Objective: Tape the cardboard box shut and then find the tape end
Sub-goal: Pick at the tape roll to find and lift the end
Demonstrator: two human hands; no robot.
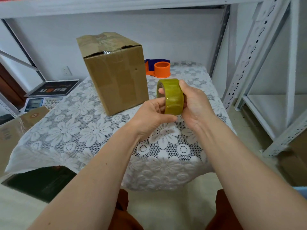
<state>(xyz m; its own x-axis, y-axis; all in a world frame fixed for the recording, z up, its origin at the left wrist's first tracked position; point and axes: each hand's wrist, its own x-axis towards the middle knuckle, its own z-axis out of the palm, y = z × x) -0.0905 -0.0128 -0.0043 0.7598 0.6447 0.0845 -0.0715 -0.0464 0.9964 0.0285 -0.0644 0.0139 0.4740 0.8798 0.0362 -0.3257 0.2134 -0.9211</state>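
Tape roll [172, 98]: held above the counter [93, 130], just right of the box.
Hands: left hand [149, 117] and right hand [194, 103] both gripped the roll, fingers curled round it.
Cardboard box [114, 72]: stood taped across its top, apparently shut.
Remaining: finding the tape end, likely under way.
Around: orange dispenser [159, 68] behind; scale [44, 100] to the left; nothing obstructed.

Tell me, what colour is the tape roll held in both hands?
The tape roll is translucent yellowish-olive, seen in the head view.
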